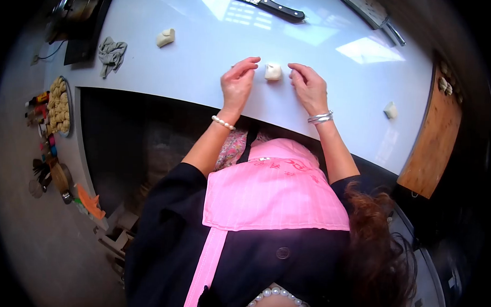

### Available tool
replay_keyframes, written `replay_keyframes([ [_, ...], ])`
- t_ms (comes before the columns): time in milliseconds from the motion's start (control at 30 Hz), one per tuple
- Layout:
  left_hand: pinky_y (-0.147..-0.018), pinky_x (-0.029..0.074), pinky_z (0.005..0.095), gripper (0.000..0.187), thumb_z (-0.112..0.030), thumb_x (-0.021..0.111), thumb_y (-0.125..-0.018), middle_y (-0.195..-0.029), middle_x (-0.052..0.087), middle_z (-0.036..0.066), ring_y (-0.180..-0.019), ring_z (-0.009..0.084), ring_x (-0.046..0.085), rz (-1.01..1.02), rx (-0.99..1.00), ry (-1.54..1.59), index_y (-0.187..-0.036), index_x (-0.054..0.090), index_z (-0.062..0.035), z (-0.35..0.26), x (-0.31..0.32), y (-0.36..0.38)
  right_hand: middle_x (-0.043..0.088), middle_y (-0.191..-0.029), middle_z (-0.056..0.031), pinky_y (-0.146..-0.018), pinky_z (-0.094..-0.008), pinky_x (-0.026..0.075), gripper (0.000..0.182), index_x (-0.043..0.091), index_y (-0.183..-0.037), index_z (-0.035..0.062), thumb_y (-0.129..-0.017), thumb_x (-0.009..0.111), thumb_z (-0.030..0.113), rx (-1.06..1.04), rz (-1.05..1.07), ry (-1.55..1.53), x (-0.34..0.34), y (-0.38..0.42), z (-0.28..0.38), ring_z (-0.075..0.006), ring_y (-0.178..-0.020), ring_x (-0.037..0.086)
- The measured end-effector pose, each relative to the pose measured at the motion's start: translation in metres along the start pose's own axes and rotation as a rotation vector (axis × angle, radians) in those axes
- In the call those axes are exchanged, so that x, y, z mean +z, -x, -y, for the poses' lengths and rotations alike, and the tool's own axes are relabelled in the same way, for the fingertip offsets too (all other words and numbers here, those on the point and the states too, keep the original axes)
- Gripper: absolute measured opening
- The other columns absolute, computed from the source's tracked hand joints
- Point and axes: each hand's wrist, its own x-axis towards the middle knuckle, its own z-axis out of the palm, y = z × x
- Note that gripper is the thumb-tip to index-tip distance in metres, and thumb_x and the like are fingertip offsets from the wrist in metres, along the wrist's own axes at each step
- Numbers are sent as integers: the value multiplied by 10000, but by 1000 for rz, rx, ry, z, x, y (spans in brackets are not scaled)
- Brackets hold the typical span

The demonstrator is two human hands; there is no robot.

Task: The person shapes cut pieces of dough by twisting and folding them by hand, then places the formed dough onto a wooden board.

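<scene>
A glossy pale counter [205,71] ran beneath the work, with patches of light reflected on it. The middle dough [272,72] sat on this surface between the two hands: just to the right of the left hand's [251,66] fingertips and just to the left of the right hand's [294,69]. A narrow strip of counter showed on each side, so neither hand touched it. The gaps looked nearly equal, and I could not tell which hand was nearer. The lump was blocky, about as wide as it was deep, with no clear long axis; a crease marked its top.

Both hands held nothing. On each, the index finger reached inward toward the dough, with the thumb a little apart from it on the side toward the body; the other fingers lay loosely bent, partly hidden.

Farther out, a second dough [165,37] rested well to the left of the left fingers, with a grey cloth [112,56] beyond it. A third dough [391,110] lay well to the right of the right fingers and closer to the body, short of a wooden board [432,144]. A cleaver [283,10] lay ahead of the fingertips, its dark handle pointing rightward.
</scene>
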Motion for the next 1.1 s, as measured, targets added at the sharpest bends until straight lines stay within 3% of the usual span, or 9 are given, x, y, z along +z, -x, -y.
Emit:
replay_keyframes([
  [100,-723,514,265,165,99,577,-756,-883,694,72,-818,183,644,103,297,-131,-769,668,-38,-8,-5,-4,671,-847,-71,-639,-251,476,247,667,-1050,73,-844,532,87,-38,41,-26,-7,5,-5,-97,-677,592],
  [233,-733,509,269,155,94,574,-754,-881,695,63,-816,178,639,153,281,-168,-767,666,-31,-2,0,2,679,-912,-56,-666,-229,475,300,658,-1085,91,-821,520,49,-165,97,-49,3,8,-11,-88,-699,579],
  [533,-661,523,292,159,43,578,-746,-840,696,71,-750,202,661,137,166,-113,-804,696,-47,8,4,-7,689,-884,-71,-704,-226,478,323,655,-1095,131,-811,519,60,-72,218,-25,-1,-4,-8,-113,-725,607],
  [633,-643,524,298,177,26,571,-747,-834,692,85,-747,204,665,135,168,-251,-801,708,-73,10,4,-6,686,-827,-82,-688,-245,479,307,670,-1079,183,-819,523,111,-132,151,225,0,-11,-19,-131,-689,603],
  [767,-622,516,291,173,1,577,-741,-818,689,80,-713,198,658,149,145,-454,-769,715,-99,12,-1,-10,633,-670,-66,-602,-280,459,304,684,-1064,210,-820,519,134,202,253,266,-11,-18,-16,-127,-560,546],
  [900,-641,508,256,165,-41,612,-754,-828,686,36,-671,157,621,185,-24,-318,-882,705,-86,6,-14,-10,605,-644,-43,-575,-267,449,285,684,-1063,186,-809,572,120,119,173,135,-17,-11,-6,-121,-533,519],
  [967,-635,502,265,235,-62,633,-737,-826,672,21,-646,161,593,205,46,-369,-958,689,-119,2,-23,-10,606,-681,-38,-581,-259,451,290,676,-1073,166,-792,629,111,90,47,-58,-20,-8,-14,-122,-563,527],
  [1067,-622,492,286,334,-83,656,-707,-801,648,10,-643,162,580,329,130,-550,-1033,662,-156,-9,-19,-10,598,-758,-36,-609,-257,464,364,648,-1104,150,-746,711,118,-278,50,125,-14,-10,-14,-126,-629,542],
  [1100,-617,488,294,363,-87,662,-697,-790,639,8,-647,161,580,381,164,-630,-1051,652,-167,-13,-16,-15,597,-823,-60,-660,-291,484,397,634,-1094,126,-711,737,130,-270,104,204,-13,-12,-14,-168,-699,575],
])
